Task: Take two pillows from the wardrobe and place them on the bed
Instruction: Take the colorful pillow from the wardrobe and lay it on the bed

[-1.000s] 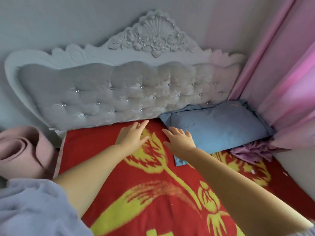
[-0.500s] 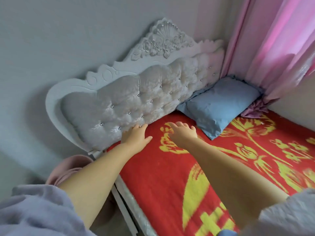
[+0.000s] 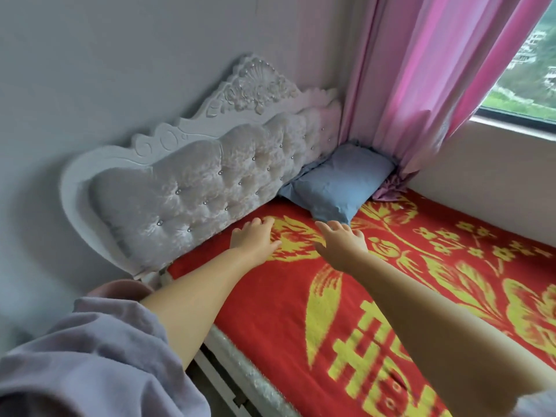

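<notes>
Head view shows both the left hand (image 3: 254,237) and right hand (image 3: 341,240) open and empty, while the blue pillow (image 3: 337,188), right of centre, looks soft and light, likely best gripped by its corners.

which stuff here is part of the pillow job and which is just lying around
Part of the job:
- blue fabric pillow, in the bed's far corner
- bed with red and yellow patterned blanket
- left hand and right hand, open, empty

Just lying about:
- white tufted headboard
- pink curtain
- pink rolled item beside the bed
</notes>
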A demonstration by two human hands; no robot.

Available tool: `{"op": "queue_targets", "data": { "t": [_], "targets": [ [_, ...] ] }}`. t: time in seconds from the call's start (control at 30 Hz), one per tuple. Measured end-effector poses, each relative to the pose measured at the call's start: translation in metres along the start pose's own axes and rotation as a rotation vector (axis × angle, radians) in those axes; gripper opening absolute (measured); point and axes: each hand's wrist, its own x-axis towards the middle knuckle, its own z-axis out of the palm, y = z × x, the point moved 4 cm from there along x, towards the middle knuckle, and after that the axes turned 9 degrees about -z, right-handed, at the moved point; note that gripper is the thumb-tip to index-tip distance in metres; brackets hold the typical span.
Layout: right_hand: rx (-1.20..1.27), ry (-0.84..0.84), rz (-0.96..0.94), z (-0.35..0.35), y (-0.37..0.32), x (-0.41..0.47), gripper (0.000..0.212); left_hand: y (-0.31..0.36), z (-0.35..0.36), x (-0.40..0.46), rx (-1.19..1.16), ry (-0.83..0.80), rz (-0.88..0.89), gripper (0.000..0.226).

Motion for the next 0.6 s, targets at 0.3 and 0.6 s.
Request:
{"op": "queue_targets", "data": {
  "t": [0.3,0.6],
  "targets": [
    [-0.037,0.106,-0.129,0.015,-0.043,-0.115,0.048,-0.023,0.015,-0.158,-0.074,0.120,-0.143,0.050],
    [-0.090,-0.077,-0.443,0.091,-0.179,-0.245,0.051,-0.132,0.071,-0.376,-0.195,-0.094,-0.397,0.056]
  ]
}}
